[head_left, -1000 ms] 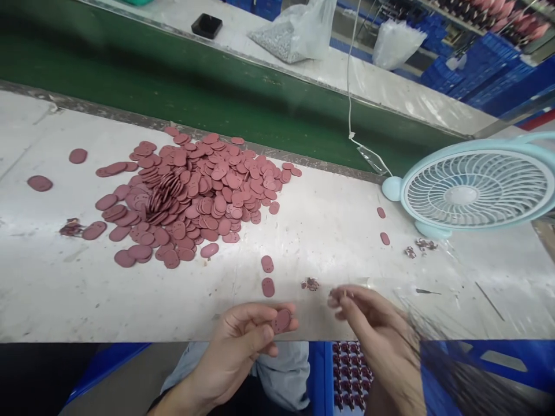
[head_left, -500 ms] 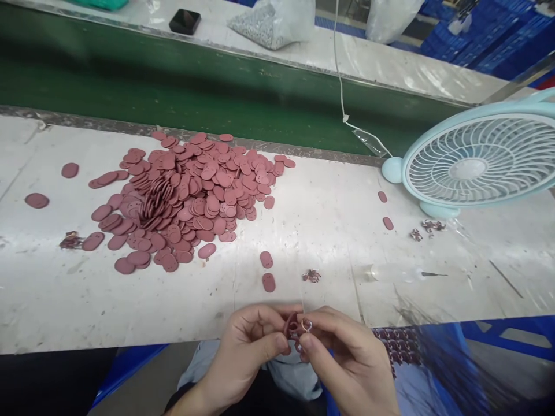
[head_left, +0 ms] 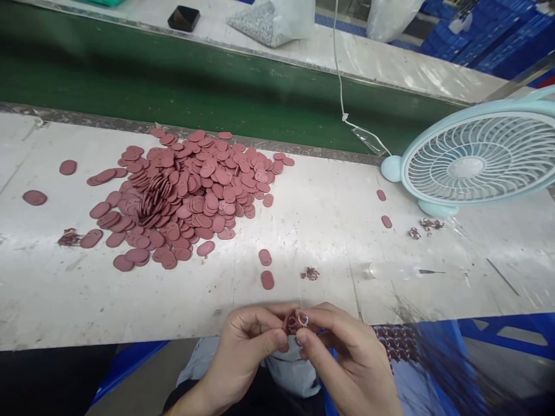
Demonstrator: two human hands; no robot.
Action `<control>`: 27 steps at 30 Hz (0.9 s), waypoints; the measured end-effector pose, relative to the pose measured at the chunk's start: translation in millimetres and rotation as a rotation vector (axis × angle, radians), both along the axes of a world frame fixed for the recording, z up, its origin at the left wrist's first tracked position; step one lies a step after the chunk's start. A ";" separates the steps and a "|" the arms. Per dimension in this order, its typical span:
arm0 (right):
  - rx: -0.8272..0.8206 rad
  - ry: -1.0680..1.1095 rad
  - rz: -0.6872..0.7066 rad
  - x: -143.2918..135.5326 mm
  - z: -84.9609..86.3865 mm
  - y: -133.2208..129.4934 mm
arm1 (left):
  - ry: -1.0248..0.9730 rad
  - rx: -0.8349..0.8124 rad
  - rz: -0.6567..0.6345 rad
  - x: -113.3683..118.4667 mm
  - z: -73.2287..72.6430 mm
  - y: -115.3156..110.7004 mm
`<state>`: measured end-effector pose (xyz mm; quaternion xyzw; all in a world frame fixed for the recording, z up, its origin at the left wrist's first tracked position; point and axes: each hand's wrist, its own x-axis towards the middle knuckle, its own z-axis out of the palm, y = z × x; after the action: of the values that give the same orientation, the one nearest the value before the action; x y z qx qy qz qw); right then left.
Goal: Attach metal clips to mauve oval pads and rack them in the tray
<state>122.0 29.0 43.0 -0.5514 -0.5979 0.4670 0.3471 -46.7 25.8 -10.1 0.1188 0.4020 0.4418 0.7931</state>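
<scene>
At the table's front edge, my left hand (head_left: pixel 245 352) pinches a small dark red part (head_left: pixel 291 322) between thumb and fingers. Close against it, my right hand (head_left: pixel 342 352) is closed on a small shiny ring-like piece (head_left: pixel 302 319). The two pieces meet between my fingertips, and the fingers partly hide them. Beyond my hands, two red oval discs (head_left: pixel 267 280) lie one behind the other, with a small cluster of dark metallic bits (head_left: pixel 310 274) to their right. A large heap of red oval discs (head_left: pixel 208 190) covers the table's left middle.
A light blue fan (head_left: pixel 470 164) stands at the right, its white cord running up. A clear tube with a thin dark tip (head_left: pixel 390 271) lies on the white table (head_left: pixel 173 312). Behind are a green strip (head_left: pixel 217 86), a black box (head_left: pixel 184 19) and a bag of grey pellets (head_left: pixel 260 26).
My right fingertips have shifted slightly left, and the ring-like piece has turned and sits nearer the red part. The whole view has moved a little.
</scene>
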 end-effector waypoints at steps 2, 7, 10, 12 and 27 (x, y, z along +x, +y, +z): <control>-0.002 -0.019 0.014 2.5 0.5 0.7 | 0.021 -0.017 -0.013 1.2 -0.2 -0.6; 0.023 -0.089 0.066 5.6 3.8 1.5 | 0.015 -0.018 -0.027 4.2 1.0 -0.2; 0.009 -0.019 0.006 0.4 2.3 0.3 | 0.029 -0.022 0.002 4.9 1.7 0.1; -0.005 0.036 -0.035 -3.8 -0.4 -0.3 | 0.045 -0.029 0.014 5.2 0.9 -0.3; -0.075 0.193 -0.094 -5.0 -7.5 0.9 | 0.019 0.055 0.010 7.5 -7.6 -5.9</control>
<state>117.0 29.8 35.5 -0.5438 -0.5173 0.5231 0.4037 -39.2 19.9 -17.8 0.1425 0.3978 0.4554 0.7836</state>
